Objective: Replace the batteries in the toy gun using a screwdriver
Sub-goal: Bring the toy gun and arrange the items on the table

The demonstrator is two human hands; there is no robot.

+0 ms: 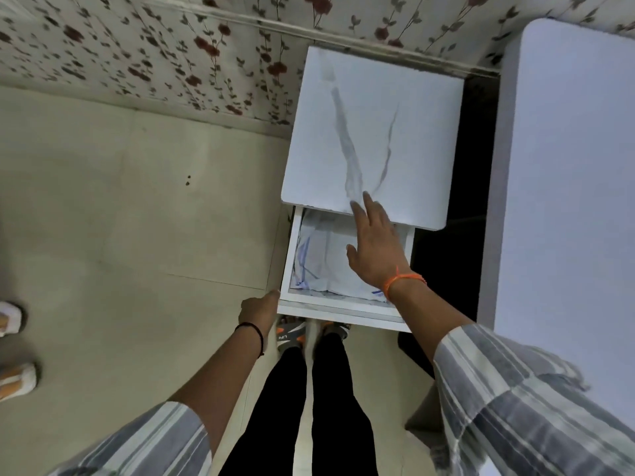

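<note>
Below the marble-patterned top of the white cabinet (pixel 371 132), the drawer (pixel 338 309) stands pulled out, lined with crumpled white paper (pixel 323 255) streaked blue; no toy gun or screwdriver shows. Right hand (pixel 376 249) hovers over the drawer, fingers (pixel 371 206) spread wide, holding nothing. Left hand (pixel 261 310) is at the drawer's front left corner, fingers hidden, grip unclear.
</note>
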